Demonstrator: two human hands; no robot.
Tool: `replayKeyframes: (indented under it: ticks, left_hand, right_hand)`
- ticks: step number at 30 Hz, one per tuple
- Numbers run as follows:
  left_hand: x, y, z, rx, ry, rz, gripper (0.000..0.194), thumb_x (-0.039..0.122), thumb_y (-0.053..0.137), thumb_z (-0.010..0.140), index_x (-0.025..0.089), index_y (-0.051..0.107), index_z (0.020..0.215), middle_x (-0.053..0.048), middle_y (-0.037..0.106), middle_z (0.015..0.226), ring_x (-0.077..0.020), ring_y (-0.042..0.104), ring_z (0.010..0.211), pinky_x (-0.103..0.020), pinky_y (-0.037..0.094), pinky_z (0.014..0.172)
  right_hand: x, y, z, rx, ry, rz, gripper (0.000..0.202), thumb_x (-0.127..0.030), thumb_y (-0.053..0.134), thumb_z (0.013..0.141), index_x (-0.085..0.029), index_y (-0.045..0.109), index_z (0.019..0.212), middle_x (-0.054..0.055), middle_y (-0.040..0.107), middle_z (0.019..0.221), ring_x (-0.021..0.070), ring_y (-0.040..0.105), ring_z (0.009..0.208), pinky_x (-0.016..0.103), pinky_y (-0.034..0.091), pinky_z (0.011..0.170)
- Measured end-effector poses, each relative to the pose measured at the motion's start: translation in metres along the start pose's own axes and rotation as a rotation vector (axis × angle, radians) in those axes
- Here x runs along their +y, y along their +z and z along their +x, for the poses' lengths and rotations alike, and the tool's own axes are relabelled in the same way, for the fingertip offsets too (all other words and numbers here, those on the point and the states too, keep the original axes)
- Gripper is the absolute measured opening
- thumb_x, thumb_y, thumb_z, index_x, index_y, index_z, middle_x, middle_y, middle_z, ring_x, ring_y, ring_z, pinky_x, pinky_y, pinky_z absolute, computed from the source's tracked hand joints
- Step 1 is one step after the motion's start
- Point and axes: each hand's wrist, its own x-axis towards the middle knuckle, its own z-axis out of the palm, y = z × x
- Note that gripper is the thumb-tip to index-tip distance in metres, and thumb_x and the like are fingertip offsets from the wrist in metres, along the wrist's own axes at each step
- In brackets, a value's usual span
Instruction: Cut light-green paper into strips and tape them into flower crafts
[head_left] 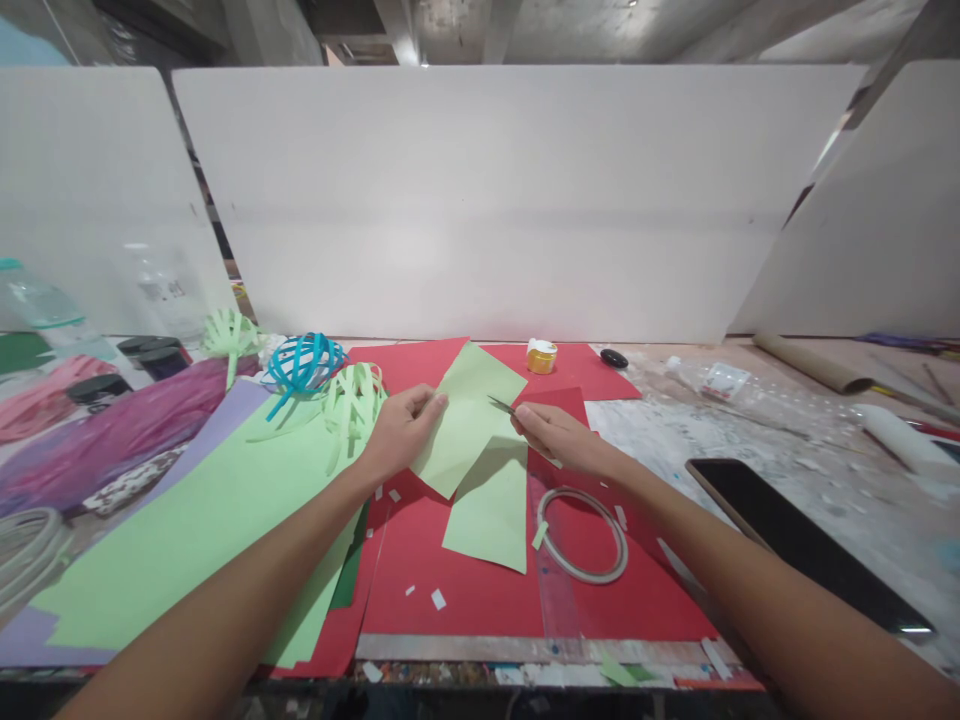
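My left hand (409, 425) pinches the left edge of a light green paper piece (469, 415), which is tilted above the red paper (450, 590). Scissors (501, 404) are in my right hand (559, 435), their tips pointing left over the right part of that piece. A second light green piece (495, 510) lies beneath on the red paper. To its right, a roll of tape (582, 535) rests partly over a clear ruler (559, 600).
Large green sheets (202, 510) and curled paper-strip shapes (306, 362) lie left. A yellow jar (541, 356) stands behind my hands. On the right are a black phone (802, 540) and plastic bottle (750, 390). White panels (480, 200) stand behind.
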Motion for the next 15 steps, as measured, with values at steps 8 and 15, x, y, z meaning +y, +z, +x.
replayKeyframes:
  ticks: [8,15]
  left_hand:
    - [-0.0003,0.0007,-0.0004,0.003,0.016,0.002,0.034,0.046,0.047,0.088,0.017,0.053,0.071,0.003,0.046,0.061,-0.0123,0.043,0.058,-0.024,0.033,0.054]
    - [-0.0002,0.0007,-0.0001,0.001,0.021,-0.023,0.033,0.046,0.048,0.088,0.017,0.053,0.071,0.003,0.046,0.062,-0.0118,0.044,0.059,-0.024,0.033,0.055]
  right_hand:
    - [-0.0034,-0.0004,-0.0023,0.012,-0.025,0.01,0.046,-0.06,0.028,0.095,-0.021,0.041,0.074,-0.005,0.034,0.059,0.0118,0.029,0.053,0.026,0.025,0.051]
    - [-0.0042,-0.0011,-0.0027,0.01,-0.038,0.024,0.045,-0.058,0.029,0.095,-0.021,0.039,0.073,-0.005,0.034,0.059,0.0118,0.029,0.053,0.026,0.024,0.051]
